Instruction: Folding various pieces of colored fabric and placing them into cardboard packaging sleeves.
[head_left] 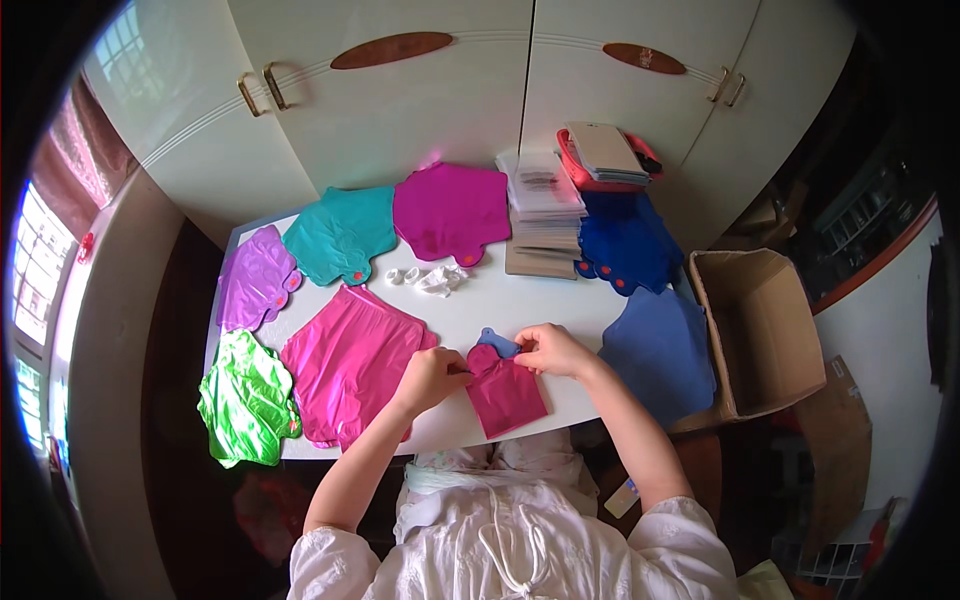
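In front of me on the white table lies a small flat dark-pink foil piece (508, 397), like an uninflated balloon, with a rounded tab at its top. A blue-grey foil piece (497, 342) with a small tab shows behind its upper edge. My left hand (437, 374) is closed, its fingertips pinching at the dark-pink piece's upper left edge. Opposite, my right hand (556, 352) is closed at the upper right, fingertips where the blue-grey and dark-pink pieces meet. A large pile of shiny pink foil pieces (352, 365) lies left of my left hand.
Piles of foil pieces ring the table: green (248, 398), lilac (256, 280), teal (342, 235), magenta (450, 212), dark blue (628, 240), blue-grey (660, 355). White crumpled bits (437, 280) lie mid-table. Stacked clear sleeves (545, 215), a red basket (600, 178) and a cardboard box (765, 330) stand nearby.
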